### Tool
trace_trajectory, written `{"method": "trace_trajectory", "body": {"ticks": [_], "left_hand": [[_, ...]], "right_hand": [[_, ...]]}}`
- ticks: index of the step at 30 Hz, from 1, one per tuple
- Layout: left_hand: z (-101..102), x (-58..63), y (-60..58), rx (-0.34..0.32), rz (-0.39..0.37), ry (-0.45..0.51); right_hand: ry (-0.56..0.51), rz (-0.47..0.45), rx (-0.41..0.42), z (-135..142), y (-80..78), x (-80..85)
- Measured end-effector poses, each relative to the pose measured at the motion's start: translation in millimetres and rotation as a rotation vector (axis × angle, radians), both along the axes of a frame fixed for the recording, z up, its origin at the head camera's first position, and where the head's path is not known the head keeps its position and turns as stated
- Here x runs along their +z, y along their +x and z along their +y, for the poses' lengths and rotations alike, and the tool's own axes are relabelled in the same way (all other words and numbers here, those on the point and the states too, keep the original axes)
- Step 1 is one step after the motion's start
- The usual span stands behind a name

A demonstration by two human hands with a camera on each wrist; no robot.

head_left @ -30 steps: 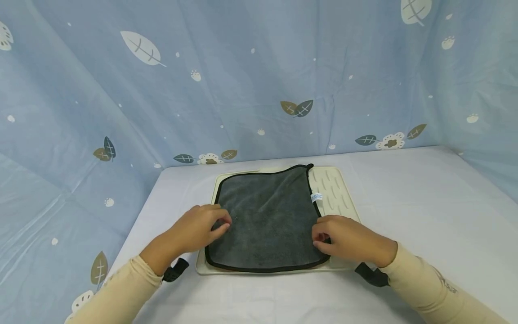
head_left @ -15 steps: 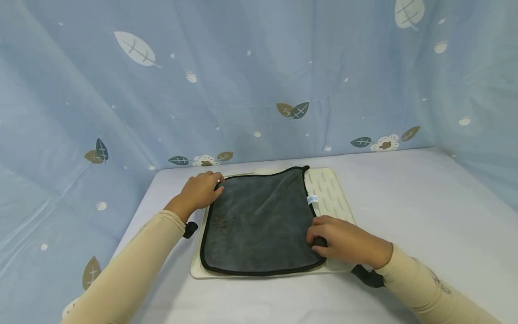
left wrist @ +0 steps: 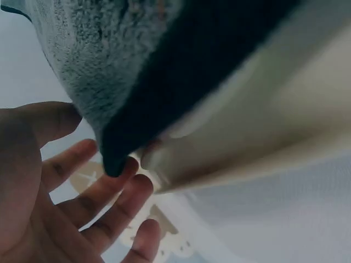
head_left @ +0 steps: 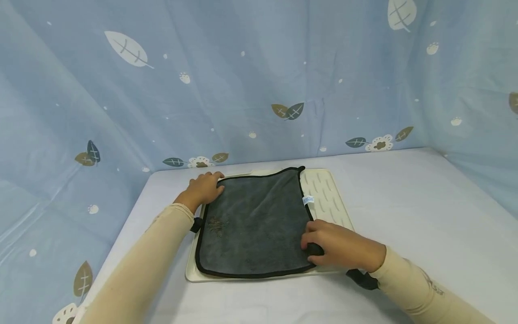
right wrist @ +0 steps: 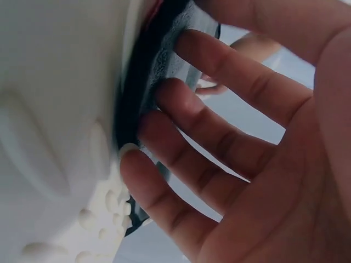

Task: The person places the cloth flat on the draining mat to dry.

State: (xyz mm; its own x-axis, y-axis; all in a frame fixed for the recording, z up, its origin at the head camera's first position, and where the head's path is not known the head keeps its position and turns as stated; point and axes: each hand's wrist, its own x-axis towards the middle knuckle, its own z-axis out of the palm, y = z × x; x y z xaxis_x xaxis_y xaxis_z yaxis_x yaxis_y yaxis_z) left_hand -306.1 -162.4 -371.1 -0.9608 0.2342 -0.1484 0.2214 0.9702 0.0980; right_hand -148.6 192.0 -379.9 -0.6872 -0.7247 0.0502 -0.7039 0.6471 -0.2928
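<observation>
A dark grey towel [head_left: 255, 225] with black edging lies spread over a cream ribbed board [head_left: 323, 193]. My left hand [head_left: 204, 186] is at the towel's far left corner. In the left wrist view, that towel corner [left wrist: 112, 145] comes between the thumb and the spread fingers [left wrist: 96, 200], with fingertips right at its edge. Down at the near right corner is my right hand [head_left: 336, 243], thumb and fingers apart. Its fingertips touch the towel's black edging [right wrist: 140, 93] in the right wrist view. A brownish patch [head_left: 216, 225] marks the towel's left side.
A white label [head_left: 308, 200] sticks out from the towel's right edge. White cloth [head_left: 404, 202] covers the table. Behind it hangs a blue curtain [head_left: 222, 90] printed with leaves and flowers. Black straps [head_left: 363, 279] circle the wrists.
My left hand has moved from the towel's left side up to its far left corner, uncovering the brownish patch. The right hand stays at the near right corner, its fingers spread more.
</observation>
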Motion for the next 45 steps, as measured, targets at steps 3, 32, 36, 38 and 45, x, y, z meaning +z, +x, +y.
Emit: {"method": "trace_trajectory", "body": {"ticks": [3,32,36,38,45], "left_hand": [[0.3,-0.7,-1.2,0.020,-0.004,0.022],[-15.9,-2.3,-6.5,0.076,0.324,0.141],[-16.9,-4.0,-5.2,0.059,0.338,0.125],[-15.6,-2.1,-0.9,0.033,0.348,0.113],[-1.0,7.7,41.4,-0.137,0.327,0.103]], "right_hand": [[-0.002,-0.022,0.028,-2.3,4.1,1.0],[0.007,-0.113,0.108,-10.9,12.4,0.5],[0.003,-0.126,0.105,-11.1,12.4,0.5],[-0.003,-0.128,0.106,-11.0,12.2,0.9],[-0.036,-0.140,0.100,-8.8,11.1,3.8]]}}
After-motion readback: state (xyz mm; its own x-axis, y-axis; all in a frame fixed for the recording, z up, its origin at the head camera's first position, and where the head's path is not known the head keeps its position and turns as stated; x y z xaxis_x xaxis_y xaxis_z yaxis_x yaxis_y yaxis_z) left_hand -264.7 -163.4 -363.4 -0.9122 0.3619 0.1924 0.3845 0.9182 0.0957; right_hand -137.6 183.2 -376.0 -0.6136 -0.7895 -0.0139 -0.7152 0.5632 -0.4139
